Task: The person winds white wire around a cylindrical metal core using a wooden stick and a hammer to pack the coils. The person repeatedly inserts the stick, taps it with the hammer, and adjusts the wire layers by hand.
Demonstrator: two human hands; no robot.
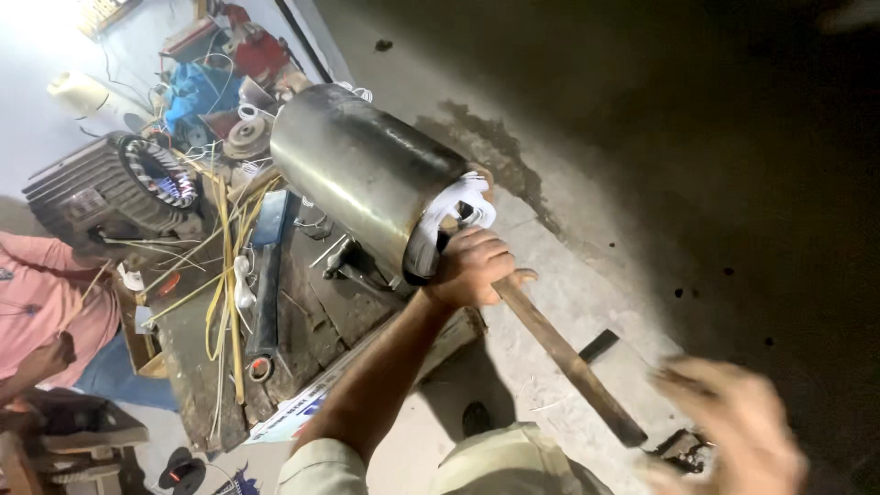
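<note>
A steel motor stator cylinder (pixel 367 174) lies on its side at the edge of a dark workbench (pixel 302 321), with white-wrapped windings (pixel 463 197) showing at its near end. My left hand (pixel 472 266) is shut on a long wooden stick (pixel 568 362), right at the windings; the stick's upper end reaches into that end of the cylinder. The stick slants down to the right over the concrete floor. My right hand (pixel 729 431) is blurred by motion at the lower right, just past the stick's lower end, fingers apart and holding nothing that I can see.
A ribbed motor housing (pixel 105 188) with copper windings stands at the bench's far left. Yellow wires (pixel 225 275), a dark bar and small parts litter the bench. A person in a pink shirt (pixel 41 307) sits at the left. Tools and a red machine (pixel 257 50) crowd the back.
</note>
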